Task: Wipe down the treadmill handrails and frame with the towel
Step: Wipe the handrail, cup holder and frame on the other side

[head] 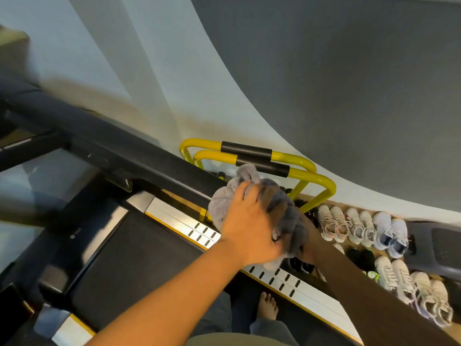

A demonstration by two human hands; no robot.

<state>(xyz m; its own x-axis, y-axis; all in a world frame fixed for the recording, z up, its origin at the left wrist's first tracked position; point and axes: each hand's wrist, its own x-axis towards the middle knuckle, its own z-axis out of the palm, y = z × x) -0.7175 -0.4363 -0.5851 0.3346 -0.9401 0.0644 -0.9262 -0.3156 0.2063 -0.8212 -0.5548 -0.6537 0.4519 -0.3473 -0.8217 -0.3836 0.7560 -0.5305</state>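
One grey towel [223, 204] is bunched over the near end of the black treadmill handrail [139, 158], which runs away up and to the left of the hands. The left hand [249, 226] lies on top of the bunch, its fingers curled over the cloth and the thumb tucked into the folds on the far side, so it grips the towel against the rail. The right hand [308, 231] comes in from the right, in shadow, and goes under the towel. Its fingers are hidden by the cloth, so I cannot tell whether they are closed or straight.

Just beyond the hands stand two yellow tube bars [321, 183], one in front of the other, each with one black sleeve [245, 149] on its top run. To the right of the hands, on the floor, ten pale trainers [359, 226] sit in two rows: six in the farther row and four in the nearer. Some dark shoes lie below the right forearm, too hidden to count.

Below the left hand runs the silver side rail [174, 217] of the treadmill, with a group of six black slots [202, 233] just left of the wrist. Further left is the black belt [149, 265]. One bare foot [268, 304] stands on the deck below both forearms.
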